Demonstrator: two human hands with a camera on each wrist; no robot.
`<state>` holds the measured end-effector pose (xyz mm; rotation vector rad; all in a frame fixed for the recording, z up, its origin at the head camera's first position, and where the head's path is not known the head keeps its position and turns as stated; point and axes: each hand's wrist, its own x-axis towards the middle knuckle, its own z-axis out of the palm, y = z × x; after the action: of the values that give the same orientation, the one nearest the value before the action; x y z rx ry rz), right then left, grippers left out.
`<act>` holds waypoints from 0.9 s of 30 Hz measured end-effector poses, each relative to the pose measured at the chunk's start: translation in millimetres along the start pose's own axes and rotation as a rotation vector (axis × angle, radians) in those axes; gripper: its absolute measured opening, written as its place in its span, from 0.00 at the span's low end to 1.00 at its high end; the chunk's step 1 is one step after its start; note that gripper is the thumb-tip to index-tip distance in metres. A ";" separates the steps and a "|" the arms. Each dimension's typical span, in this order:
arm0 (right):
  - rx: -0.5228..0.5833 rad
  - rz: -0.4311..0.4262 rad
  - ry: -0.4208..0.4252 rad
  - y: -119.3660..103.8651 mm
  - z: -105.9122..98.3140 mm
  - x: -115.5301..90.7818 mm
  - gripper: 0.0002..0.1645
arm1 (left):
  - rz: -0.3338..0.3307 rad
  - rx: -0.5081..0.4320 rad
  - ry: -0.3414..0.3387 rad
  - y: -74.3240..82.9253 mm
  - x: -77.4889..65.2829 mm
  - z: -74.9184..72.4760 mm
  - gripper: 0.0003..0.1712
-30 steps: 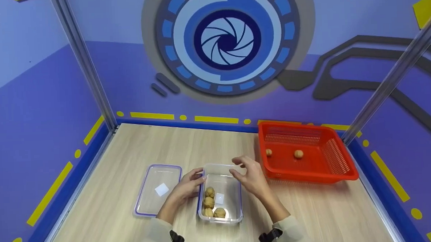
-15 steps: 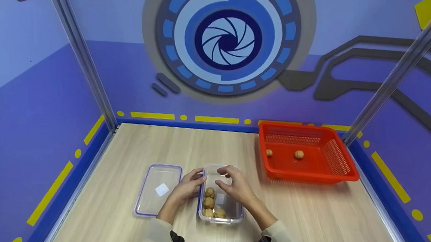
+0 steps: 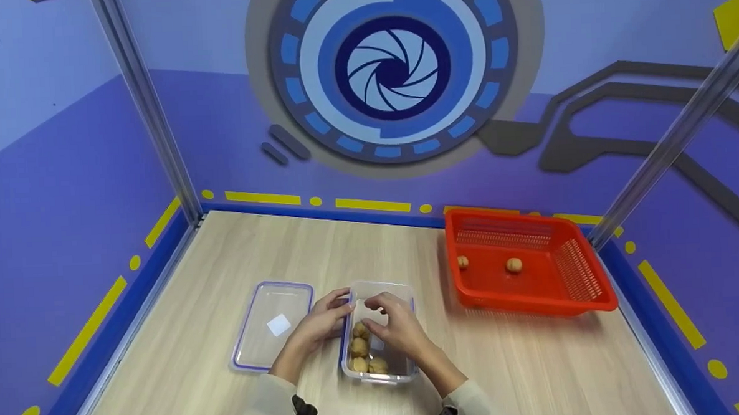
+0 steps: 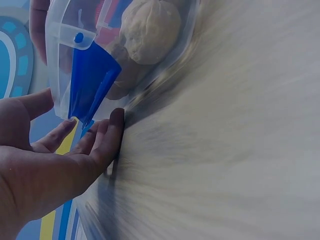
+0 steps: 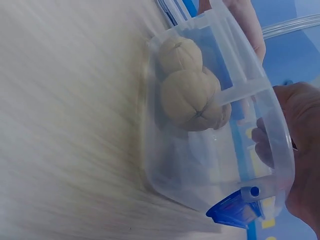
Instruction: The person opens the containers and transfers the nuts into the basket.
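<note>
A clear plastic food container (image 3: 386, 376) stands uncovered on the table, with several walnuts (image 3: 359, 347) gathered along its left side and near end. My left hand (image 3: 317, 325) holds its left side, thumb at the rim; in the left wrist view its fingers lie by the hanging blue latch (image 4: 92, 82). Inside the container reaches my right hand (image 3: 400, 328), thumb and forefinger apart, thumb tip right by the farthest walnut (image 3: 360, 329). Through the wall in the right wrist view, its fingers (image 5: 263, 145) show bent, with walnuts (image 5: 192, 100) beyond the near wall.
Left of the container lies its clear lid (image 3: 256, 325) with a blue-purple edge and a white square label (image 3: 278, 325). A red plastic basket (image 3: 535, 297) at the back right holds two walnuts (image 3: 513, 265). Printed panels and metal posts (image 3: 153, 117) enclose the table.
My right hand has moved left and down from the container's right rim to its inside, over to the walnuts. My left hand, the lid and the basket stay as they were.
</note>
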<state>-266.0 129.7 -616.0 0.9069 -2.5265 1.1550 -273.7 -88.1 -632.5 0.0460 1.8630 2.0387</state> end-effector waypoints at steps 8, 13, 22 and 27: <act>-0.022 0.003 -0.041 1.7 4.0 -0.8 0.16 | 0.014 0.001 0.002 0.7 0.1 0.6 0.33; -0.053 0.001 -0.066 1.4 7.0 -0.8 0.15 | 0.019 -0.006 0.002 0.6 0.3 0.5 0.33; -0.146 0.049 -0.121 -4.7 7.4 -2.0 0.18 | 0.024 -0.011 -0.002 -0.4 1.0 -0.1 0.33; -0.169 0.044 -0.141 -4.9 8.5 -2.3 0.18 | 0.031 -0.009 0.003 0.1 0.0 0.2 0.32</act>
<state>-260.8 122.0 -619.6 0.9236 -2.7199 0.9010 -273.7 -87.9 -632.4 0.0700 1.8655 2.0684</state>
